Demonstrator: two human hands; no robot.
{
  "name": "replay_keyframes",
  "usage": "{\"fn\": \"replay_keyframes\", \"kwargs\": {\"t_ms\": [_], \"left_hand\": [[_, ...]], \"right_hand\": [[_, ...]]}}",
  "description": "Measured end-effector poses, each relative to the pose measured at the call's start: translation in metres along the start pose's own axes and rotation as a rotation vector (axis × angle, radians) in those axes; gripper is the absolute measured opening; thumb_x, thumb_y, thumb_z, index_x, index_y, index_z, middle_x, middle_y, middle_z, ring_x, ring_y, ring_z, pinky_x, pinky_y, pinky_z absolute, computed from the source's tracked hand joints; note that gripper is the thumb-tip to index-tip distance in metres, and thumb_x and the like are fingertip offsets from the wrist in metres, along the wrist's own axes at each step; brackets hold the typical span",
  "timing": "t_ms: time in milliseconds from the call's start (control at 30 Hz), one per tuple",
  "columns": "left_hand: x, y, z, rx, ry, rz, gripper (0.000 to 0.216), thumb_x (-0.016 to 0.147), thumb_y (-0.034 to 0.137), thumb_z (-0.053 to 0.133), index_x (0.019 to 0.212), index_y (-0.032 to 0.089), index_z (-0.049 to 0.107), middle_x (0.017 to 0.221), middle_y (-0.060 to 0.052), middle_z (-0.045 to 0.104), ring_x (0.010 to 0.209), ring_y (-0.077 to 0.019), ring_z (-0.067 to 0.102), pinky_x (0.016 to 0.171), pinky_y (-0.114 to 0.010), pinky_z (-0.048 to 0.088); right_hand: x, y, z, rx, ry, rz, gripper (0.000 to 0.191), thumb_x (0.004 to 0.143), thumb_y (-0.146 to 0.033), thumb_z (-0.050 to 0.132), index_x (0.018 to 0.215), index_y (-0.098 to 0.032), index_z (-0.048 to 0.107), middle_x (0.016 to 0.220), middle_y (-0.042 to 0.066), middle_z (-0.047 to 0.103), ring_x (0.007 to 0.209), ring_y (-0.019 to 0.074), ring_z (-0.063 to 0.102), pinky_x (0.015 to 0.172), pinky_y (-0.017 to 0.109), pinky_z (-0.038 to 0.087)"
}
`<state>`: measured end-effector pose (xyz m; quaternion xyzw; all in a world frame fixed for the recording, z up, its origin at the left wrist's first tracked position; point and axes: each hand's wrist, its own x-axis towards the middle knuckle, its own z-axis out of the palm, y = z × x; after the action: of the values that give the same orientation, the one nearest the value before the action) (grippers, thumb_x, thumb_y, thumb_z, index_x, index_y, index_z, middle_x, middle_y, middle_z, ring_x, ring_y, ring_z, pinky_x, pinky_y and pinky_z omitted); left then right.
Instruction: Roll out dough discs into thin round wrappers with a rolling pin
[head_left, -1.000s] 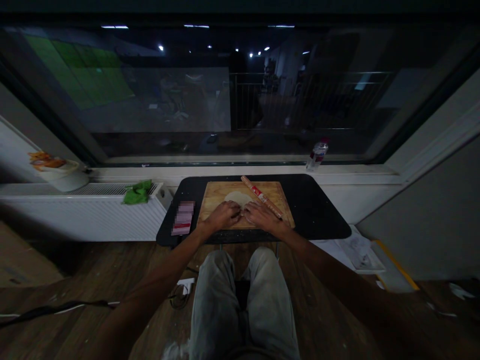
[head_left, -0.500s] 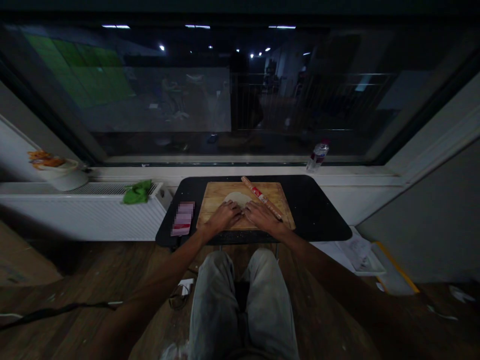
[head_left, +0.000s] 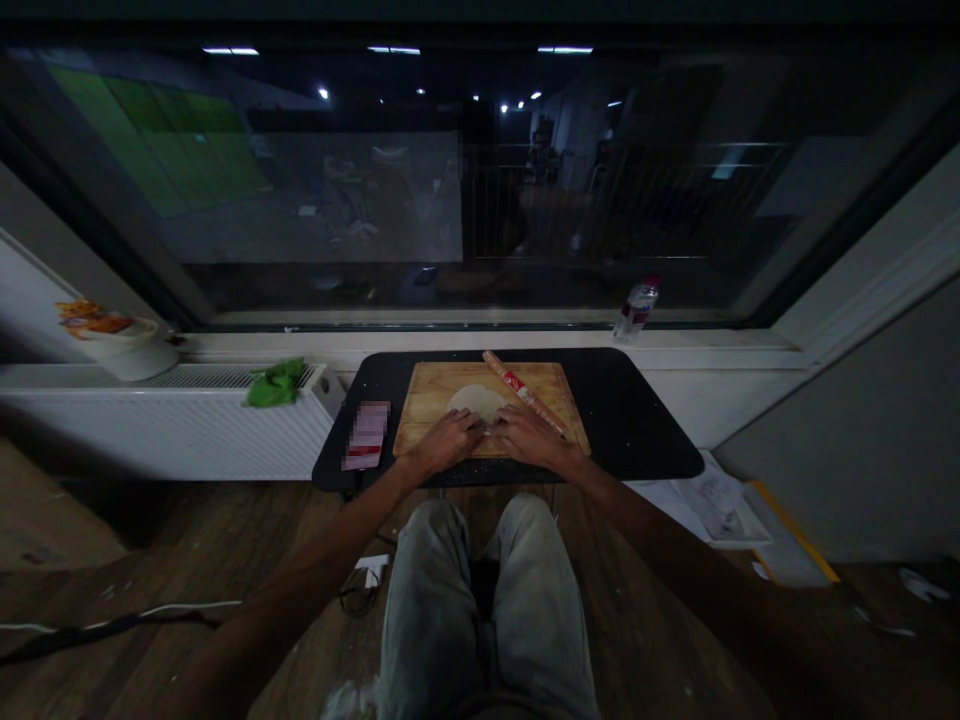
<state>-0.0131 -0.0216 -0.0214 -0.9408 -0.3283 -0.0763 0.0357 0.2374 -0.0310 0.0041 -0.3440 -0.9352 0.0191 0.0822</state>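
- Observing both hands at the dough sheet (head_left: 476, 398), a flat, pale round lying on the wooden board (head_left: 431, 385), towards its near side.
- Left hand (head_left: 452, 438): fingers bent down at the dough's near edge. Whether they pinch it or only press cannot be told.
- Right hand (head_left: 527, 435): fingers likewise bent at the same edge, just beside the left fingertips; grip hidden.
- Risk, as judged: the sheet looks thin, so uneven pulling by the two hands could tear or crease it.
- Risk: the wrapped rod (head_left: 521, 391), red-labelled, lies slantwise on the board with its near end close to the right hand; a sideways nudge could set it rolling.
- Risk: the board sits near the table's front edge, so a hard pull towards the body might shift it.
- Surface: black table (head_left: 630, 430) with rounded corners; a phone (head_left: 367, 437), its screen obscured, lies left of the board.
- Room: dim. A wide dark window (head_left: 375, 200) stands behind the table, with a bottle (head_left: 636, 312) on its sill (head_left: 450, 342).
- Left side: white radiator (head_left: 150, 425) bearing a green cloth (head_left: 274, 384) and a white container (head_left: 127, 352).
- Wood-look floor (head_left: 630, 620), with a white plug block (head_left: 371, 570) and cord below the table.
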Motion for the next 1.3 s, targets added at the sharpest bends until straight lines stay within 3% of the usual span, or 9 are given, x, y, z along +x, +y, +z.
{"fn": "replay_keyframes", "kwargs": {"t_ms": [167,300,433,500,600,833,1000,1133,1300], "left_hand": [[-0.008,0.01,-0.009,-0.054,-0.007,0.008,0.032,0.107,0.013,0.058,0.129,0.018,0.08,0.127,-0.016,0.076,0.126,-0.0317,0.069,0.115,-0.048,0.057],[-0.009,0.007,-0.012,-0.078,-0.014,-0.001,0.033,0.101,0.011,0.06,0.122,0.018,0.084,0.128,-0.017,0.078,0.127,-0.0335,0.069,0.117,-0.051,0.057],[0.002,-0.015,-0.017,-0.147,0.097,-0.129,0.033,0.095,0.007,0.063,0.113,0.021,0.088,0.117,-0.013,0.082,0.121,-0.0314,0.072,0.116,-0.048,0.058],[0.011,-0.027,-0.02,-0.201,0.223,-0.228,0.04,0.095,0.005,0.059,0.117,0.021,0.088,0.118,-0.012,0.083,0.12,-0.0293,0.074,0.115,-0.047,0.059],[0.023,-0.039,-0.03,-0.256,0.338,-0.312,0.042,0.098,0.006,0.054,0.121,0.02,0.087,0.12,-0.011,0.084,0.119,-0.0284,0.074,0.115,-0.048,0.059],[0.033,-0.046,-0.052,-0.116,0.422,-0.447,0.038,0.108,0.02,0.055,0.137,0.021,0.081,0.131,-0.014,0.079,0.128,-0.0336,0.066,0.113,-0.052,0.057],[0.03,-0.047,-0.035,0.001,0.277,-0.507,0.034,0.113,0.031,0.055,0.137,0.023,0.078,0.139,-0.017,0.075,0.134,-0.0368,0.064,0.115,-0.055,0.054],[0.029,-0.053,-0.017,-0.02,0.101,-0.456,0.039,0.105,0.024,0.062,0.142,0.024,0.074,0.145,-0.016,0.073,0.138,-0.0359,0.063,0.118,-0.055,0.054],[0.033,-0.063,0.0,-0.078,0.017,-0.388,0.066,0.093,0.016,0.066,0.158,0.025,0.065,0.155,-0.015,0.067,0.146,-0.0343,0.058,0.123,-0.055,0.051]], "right_hand": [[-0.01,-0.005,0.008,0.052,0.012,0.047,0.048,0.104,0.0,0.062,0.139,-0.023,0.084,0.132,0.012,0.079,0.13,0.027,0.072,0.118,0.043,0.06],[-0.01,0.001,-0.004,0.042,0.017,0.113,0.037,0.109,-0.012,0.064,0.136,-0.025,0.086,0.132,0.011,0.082,0.133,0.0278,0.071,0.124,0.046,0.053],[-0.01,0.029,-0.018,-0.09,0.163,0.554,0.042,0.114,-0.032,0.066,0.153,-0.02,0.074,0.149,0.02,0.076,0.145,0.0374,0.063,0.123,0.054,0.051],[-0.011,0.046,-0.016,-0.097,0.115,0.653,0.048,0.111,-0.039,0.072,0.154,-0.018,0.072,0.146,0.021,0.077,0.145,0.0386,0.063,0.12,0.05,0.053],[-0.016,0.063,-0.008,-0.045,0.027,0.583,0.033,0.112,-0.031,0.068,0.141,-0.018,0.077,0.13,0.017,0.081,0.134,0.0333,0.07,0.119,0.042,0.053],[-0.025,0.067,-0.02,0.173,0.102,0.339,0.041,0.112,-0.021,0.061,0.152,-0.015,0.065,0.144,0.017,0.074,0.137,0.0296,0.069,0.119,0.042,0.053],[-0.017,0.057,-0.026,0.186,-0.027,0.18,0.045,0.109,-0.022,0.067,0.154,-0.022,0.068,0.156,0.015,0.072,0.146,0.0302,0.067,0.123,0.044,0.053],[-0.009,0.052,-0.019,0.196,-0.04,0.203,0.035,0.11,-0.03,0.071,0.144,-0.023,0.075,0.147,0.013,0.076,0.137,0.0299,0.072,0.116,0.042,0.058],[0.005,0.048,-0.011,0.11,-0.014,0.317,0.034,0.122,-0.031,0.049,0.129,-0.02,0.08,0.136,0.014,0.077,0.127,0.0265,0.074,0.112,0.038,0.058]]}}
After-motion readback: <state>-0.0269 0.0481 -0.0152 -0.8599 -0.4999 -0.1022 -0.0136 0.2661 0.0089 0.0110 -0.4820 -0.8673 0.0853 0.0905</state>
